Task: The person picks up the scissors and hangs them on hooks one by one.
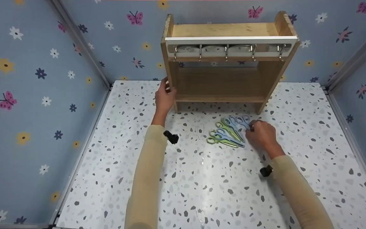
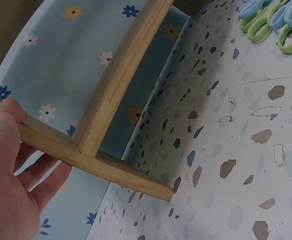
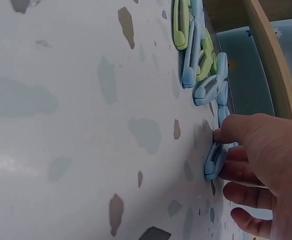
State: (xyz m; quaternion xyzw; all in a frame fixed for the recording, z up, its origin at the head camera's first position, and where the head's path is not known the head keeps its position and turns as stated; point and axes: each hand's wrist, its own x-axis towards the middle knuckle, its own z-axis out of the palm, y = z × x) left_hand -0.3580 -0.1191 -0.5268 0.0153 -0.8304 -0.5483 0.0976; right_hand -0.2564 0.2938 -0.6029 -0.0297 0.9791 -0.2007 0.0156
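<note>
Scissors (image 1: 232, 140), blue and green, lay fanned on the bench (image 1: 214, 184) before a wooden rack (image 1: 219, 84), none on its hooks (image 1: 226, 52); handling seemed early. The left hand (image 1: 165, 98) gripped the rack's side; the right hand (image 1: 261, 132) pinched the rightmost blue pair (image 3: 214, 165). Walls (image 1: 27, 121) bounded the bench behind and sideways; broad room lay toward the person.

Can't read any text here, tbh. Taking the shelf (image 1: 219, 83) as the landmark: no legible label, brand or number on it, none on the scissors (image 1: 229, 138) in front of it, none on the tabletop (image 1: 213, 179) under it, and no lettering or signs on the wall (image 1: 122, 35) behind it.
</note>
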